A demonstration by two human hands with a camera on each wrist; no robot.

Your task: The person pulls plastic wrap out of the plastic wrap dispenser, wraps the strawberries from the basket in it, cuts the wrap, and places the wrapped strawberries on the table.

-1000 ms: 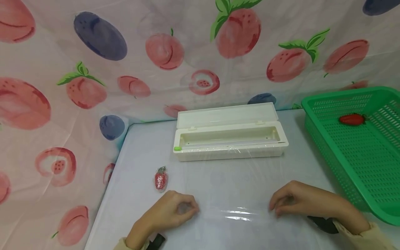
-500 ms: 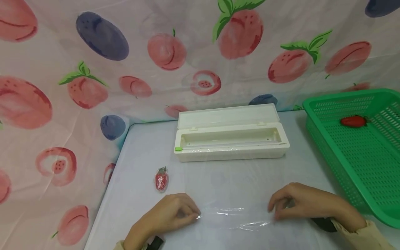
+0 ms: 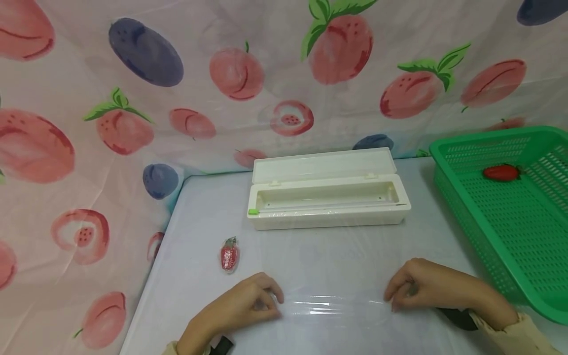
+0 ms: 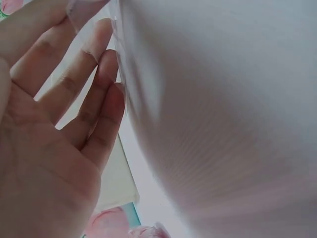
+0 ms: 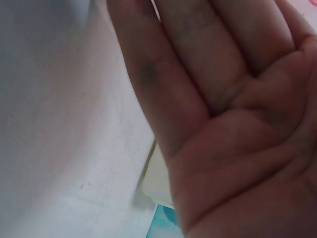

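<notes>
Cling film drawn straighter between two hands

The cling film (image 3: 330,304) is pinched at its near edge by the fingers of the left hand (image 3: 246,303) and the right hand (image 3: 428,283), above the table (image 3: 195,207). Slanted creases were shown on its right part half a second ago; now the glints are nearly level, so slack seems to have been reduced and a smoother sheet gained. The white box (image 3: 328,219) and the wrapped strawberry (image 3: 229,257) have been left in place. The right fingertips are cut off in the right wrist view.
</notes>
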